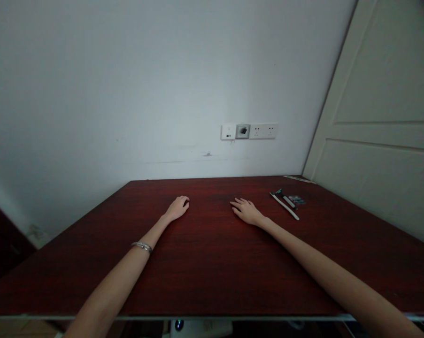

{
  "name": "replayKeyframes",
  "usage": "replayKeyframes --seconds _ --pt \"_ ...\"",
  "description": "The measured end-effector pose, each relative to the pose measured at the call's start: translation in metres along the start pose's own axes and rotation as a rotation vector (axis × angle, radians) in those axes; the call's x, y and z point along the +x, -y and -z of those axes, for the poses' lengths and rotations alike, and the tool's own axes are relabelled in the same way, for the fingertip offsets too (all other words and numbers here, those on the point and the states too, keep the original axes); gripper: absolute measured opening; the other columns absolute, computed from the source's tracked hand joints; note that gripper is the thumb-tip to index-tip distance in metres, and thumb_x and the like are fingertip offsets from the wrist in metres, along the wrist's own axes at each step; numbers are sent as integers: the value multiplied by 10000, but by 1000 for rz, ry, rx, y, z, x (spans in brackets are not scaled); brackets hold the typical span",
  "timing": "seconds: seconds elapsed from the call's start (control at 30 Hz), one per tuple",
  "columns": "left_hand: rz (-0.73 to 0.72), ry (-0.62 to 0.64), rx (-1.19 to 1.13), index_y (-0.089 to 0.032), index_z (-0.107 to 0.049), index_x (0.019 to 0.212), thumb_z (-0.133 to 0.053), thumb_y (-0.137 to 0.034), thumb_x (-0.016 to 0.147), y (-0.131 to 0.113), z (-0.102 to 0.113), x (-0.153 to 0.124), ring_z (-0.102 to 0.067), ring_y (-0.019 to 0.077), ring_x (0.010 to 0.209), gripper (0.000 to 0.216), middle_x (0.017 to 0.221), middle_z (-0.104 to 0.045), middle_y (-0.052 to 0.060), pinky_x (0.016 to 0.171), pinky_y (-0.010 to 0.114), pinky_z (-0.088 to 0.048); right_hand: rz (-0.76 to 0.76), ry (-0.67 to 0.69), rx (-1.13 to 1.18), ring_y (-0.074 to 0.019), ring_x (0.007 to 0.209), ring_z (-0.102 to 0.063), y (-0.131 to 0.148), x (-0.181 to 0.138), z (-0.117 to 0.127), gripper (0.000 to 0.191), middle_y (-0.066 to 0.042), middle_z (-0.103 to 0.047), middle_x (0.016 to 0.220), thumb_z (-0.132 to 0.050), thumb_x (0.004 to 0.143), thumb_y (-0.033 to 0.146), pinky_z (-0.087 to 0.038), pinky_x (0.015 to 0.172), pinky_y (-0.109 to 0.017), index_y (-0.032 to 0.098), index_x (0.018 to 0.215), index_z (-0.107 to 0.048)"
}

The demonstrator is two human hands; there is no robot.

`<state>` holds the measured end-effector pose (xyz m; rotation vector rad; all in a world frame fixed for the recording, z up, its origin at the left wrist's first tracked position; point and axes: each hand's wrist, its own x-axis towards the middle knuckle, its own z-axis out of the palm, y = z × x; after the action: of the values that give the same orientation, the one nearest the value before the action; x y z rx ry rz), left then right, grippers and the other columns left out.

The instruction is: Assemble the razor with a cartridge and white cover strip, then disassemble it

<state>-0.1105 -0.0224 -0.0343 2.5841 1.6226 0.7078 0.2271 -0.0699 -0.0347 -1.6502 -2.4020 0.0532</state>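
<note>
White wall: spans the back, scuffed low down above the desk edge.
Dark red desktop (204, 267): wood-grained, its far edge along the wall.
Panelled door (388, 94): pale, at the desktop's right side.
Socket row (249, 131): on the wall, 1 grey-framed unit among white ones.
Right hand (247, 211): palm down on the desktop, released, fingers slightly spread, nearest the pale stick.
Left hand (177, 208): palm down, released, fingers loosely bent, well apart from the right.
Pale stick (285, 206): flat on the desktop right of the right hand; long axis slants, dark tip far-left, pale end near-right.
Razor-like tool (288, 202): just beyond the stick, roughly parallel, dark head pointing far-left.
Bracelet (142, 247): silvery, around the left forearm.
Clear packet (297, 200): beside the tool, contents unclear.
</note>
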Motion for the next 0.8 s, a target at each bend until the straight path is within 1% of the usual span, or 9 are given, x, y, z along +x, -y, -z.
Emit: replayKeyframes --seconds 0.3,0.47,0.63,0.73,0.8 --pt "25 10 7 -132 -552 1051 -364 -306 848 -1 0 2 -511 238 1045 327 1102 -566 124 906 364 -407 12 -6 24 -286 1316 -240 -3 -2 2 514 -97 -301 1440 -262 893 456 -193 1022 -479 250 1345 -395" --pt "33 20 10 -132 -540 1067 -357 -319 848 -2 1 1 -512 238 1046 342 1115 -562 125 904 361 -407 -8 -37 58 -275 1304 -267 -4 -2 2 501 -87 -335 1425 -293 882 460 -191 1025 -469 254 1315 -439" --pt "41 19 -6 -141 -545 1056 -362 -326 843 -5 4 1 -509 237 1058 336 1108 -573 115 912 359 -403 -31 -35 89 -263 1303 -272 -5 -1 2 483 -72 -355 1415 -328 873 463 -195 1027 -457 266 1291 -466" --pt "44 24 -11 -136 -541 1059 -360 -326 842 -3 3 2 -506 239 1059 341 1112 -569 121 921 369 -398 -2 -33 77 -264 1303 -275 -4 -2 5 484 -79 -347 1419 -320 880 461 -208 1025 -466 257 1297 -457" --pt "44 27 -15 -134 -540 1062 -360 -335 841 -1 2 3 -505 244 1058 349 1117 -565 127 917 375 -401 26 -17 77 -269 1292 -298 -5 -3 10 486 -89 -361 1409 -335 877 466 -241 1012 -474 248 1293 -462"
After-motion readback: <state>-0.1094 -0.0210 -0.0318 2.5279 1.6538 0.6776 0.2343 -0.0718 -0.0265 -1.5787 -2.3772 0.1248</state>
